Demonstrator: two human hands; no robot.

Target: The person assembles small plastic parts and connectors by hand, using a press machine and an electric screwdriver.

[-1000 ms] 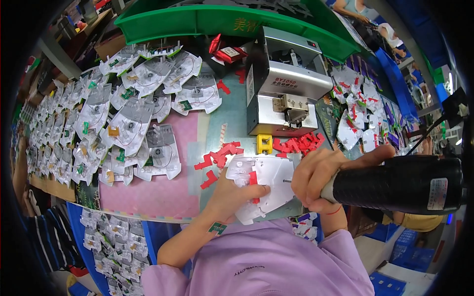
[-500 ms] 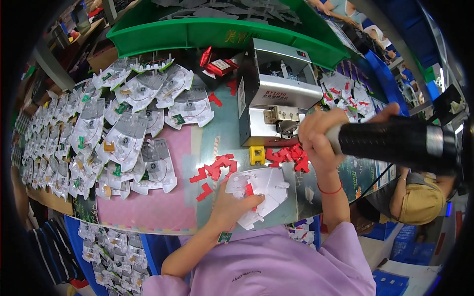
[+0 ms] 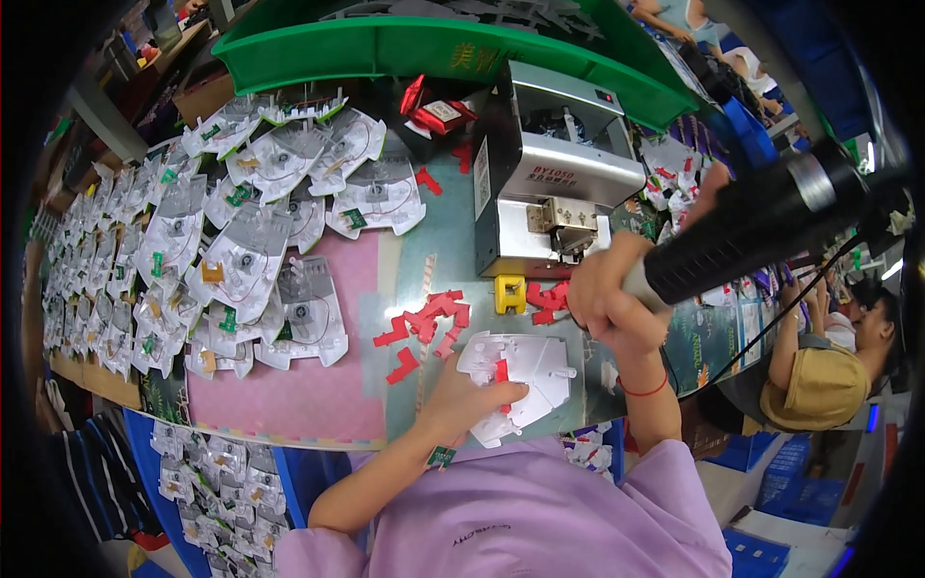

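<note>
My left hand point(image 3: 464, 399) holds a white plastic shell point(image 3: 544, 366) at the table's front edge. Its thumb lies over a red plastic piece point(image 3: 502, 372) seated inside the shell. My right hand point(image 3: 620, 301) is wrapped round the grey front end of a black electric screwdriver point(image 3: 747, 236), just in front of a metal screw feeder point(image 3: 578, 171). The fingers hide the driver's bit, so whether it touches the feeder cannot be seen. Between the feeder and the shell lie loose red pieces point(image 3: 429, 318) and a yellow block point(image 3: 510, 295).
Stacked grey-white shells with wires and green boards point(image 3: 246, 265) fill the left side. A green bin point(image 3: 376, 53) stands behind the feeder. A black cable point(image 3: 771, 332) hangs at the right. Another person in a yellow-brown garment point(image 3: 814, 387) is at far right.
My right hand has come down and toward me, and the screwdriver's rear end now tilts higher. The view has shifted slightly. My left hand keeps hold of the shell.
</note>
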